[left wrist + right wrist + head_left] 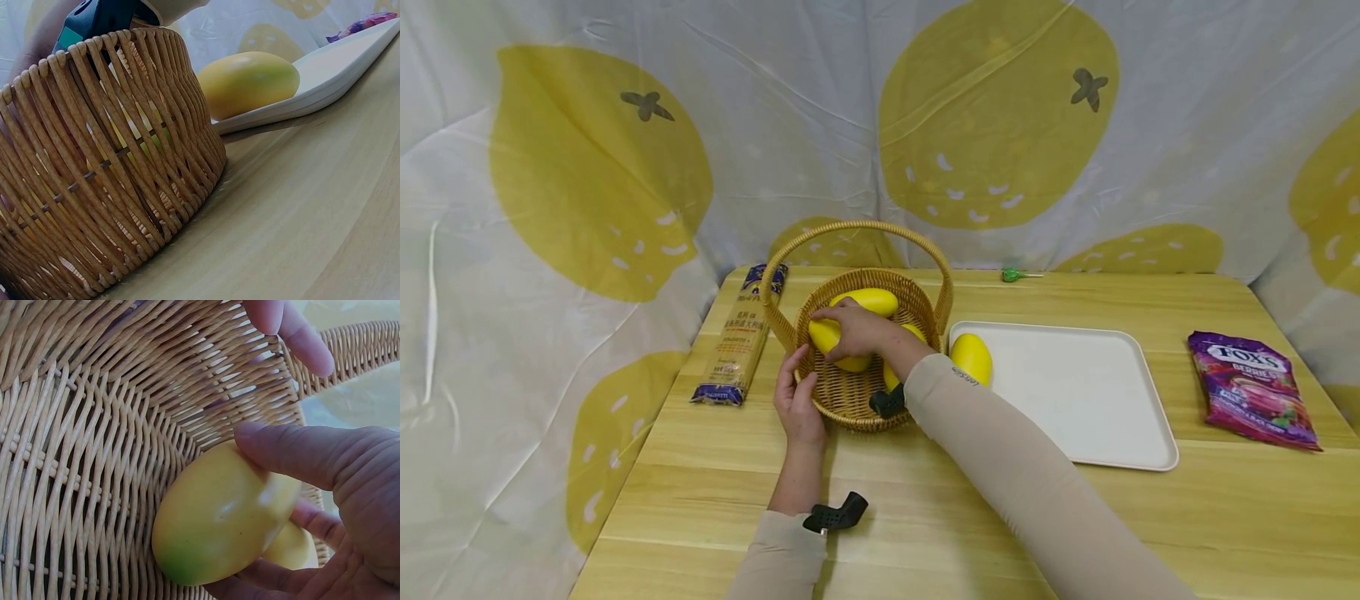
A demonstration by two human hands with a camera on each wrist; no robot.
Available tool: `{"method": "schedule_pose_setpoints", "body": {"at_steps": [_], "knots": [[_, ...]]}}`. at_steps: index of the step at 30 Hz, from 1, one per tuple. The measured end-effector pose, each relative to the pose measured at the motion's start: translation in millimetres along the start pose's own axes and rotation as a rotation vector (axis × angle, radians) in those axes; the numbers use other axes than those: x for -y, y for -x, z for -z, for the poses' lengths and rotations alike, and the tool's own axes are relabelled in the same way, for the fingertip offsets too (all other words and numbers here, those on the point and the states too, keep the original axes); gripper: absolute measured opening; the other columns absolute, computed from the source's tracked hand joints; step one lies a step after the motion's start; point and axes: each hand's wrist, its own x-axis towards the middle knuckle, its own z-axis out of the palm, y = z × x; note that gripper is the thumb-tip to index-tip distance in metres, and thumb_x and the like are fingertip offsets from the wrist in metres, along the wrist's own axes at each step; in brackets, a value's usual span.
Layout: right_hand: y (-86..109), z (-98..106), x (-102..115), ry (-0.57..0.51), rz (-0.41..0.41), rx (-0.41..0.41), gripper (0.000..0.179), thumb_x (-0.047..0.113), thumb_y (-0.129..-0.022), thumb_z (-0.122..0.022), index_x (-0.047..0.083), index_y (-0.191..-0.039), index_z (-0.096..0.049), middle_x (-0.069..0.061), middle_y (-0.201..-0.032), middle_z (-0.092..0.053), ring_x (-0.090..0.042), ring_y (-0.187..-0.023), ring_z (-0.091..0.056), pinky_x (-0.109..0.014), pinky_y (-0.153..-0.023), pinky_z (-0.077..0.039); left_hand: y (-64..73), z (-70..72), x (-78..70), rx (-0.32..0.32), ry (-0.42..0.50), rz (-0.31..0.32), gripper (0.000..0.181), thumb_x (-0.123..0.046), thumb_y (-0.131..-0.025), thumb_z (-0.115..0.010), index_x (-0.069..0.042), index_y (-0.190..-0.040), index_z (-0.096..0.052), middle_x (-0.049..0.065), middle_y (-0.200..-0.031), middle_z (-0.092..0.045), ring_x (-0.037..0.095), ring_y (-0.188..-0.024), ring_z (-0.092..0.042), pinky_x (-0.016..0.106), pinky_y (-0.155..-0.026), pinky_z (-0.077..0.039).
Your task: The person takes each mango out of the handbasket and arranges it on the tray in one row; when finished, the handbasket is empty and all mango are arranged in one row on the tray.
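My right hand (862, 332) reaches into a wicker basket (842, 400) and grips a yellow mango (219, 519) with a green tip, thumb on one side and fingers on the other. Behind it in the basket lies another mango (880, 301). More yellow fruit (891, 379) shows at the basket's right side, partly covered by my right wrist. At the basket's near left, my left hand (801, 412) holds the rim, its fingertips (306, 344) showing over the edge. One mango (972, 358) sits at the left end of a white tray (1075, 392).
The basket's tall arched handle (857, 225) rises above the right hand. Left of the basket lies a spaghetti pack (733, 342). A purple candy bag (1253, 387) is at the far right, and a green lollipop (1012, 274) lies by the table's back edge.
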Motion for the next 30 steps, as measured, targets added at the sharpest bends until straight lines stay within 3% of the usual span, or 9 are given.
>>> {"method": "schedule_pose_setpoints", "body": {"at_steps": [21,30], "knots": [[2.0,2.4,-0.6,-0.018,0.013,-0.005,0.073,0.022,-0.091,-0.077,0.027,-0.156,-0.044,-0.013,-0.162,-0.031,-0.027,-0.131,-0.053,-0.043,-0.107,-0.049,-1.3,1.0,2.6,0.004,0.007,-0.005,0.045,0.003,-0.093,-0.045,0.007,-0.136,-0.056,0.012,-0.159,-0.042,0.021,-0.148,-0.036,0.031,-0.116,-0.042],[29.0,20.4,7.6,-0.044,0.080,-0.091,0.078,0.030,-0.089,-0.077,0.029,-0.157,-0.040,-0.010,-0.162,-0.038,-0.029,-0.136,-0.050,-0.047,-0.107,-0.048,0.3,0.3,0.5,-0.003,0.017,0.006,0.044,0.002,-0.093,-0.046,0.002,-0.135,-0.060,0.010,-0.157,-0.043,0.019,-0.144,-0.040,0.030,-0.113,-0.045]]}}
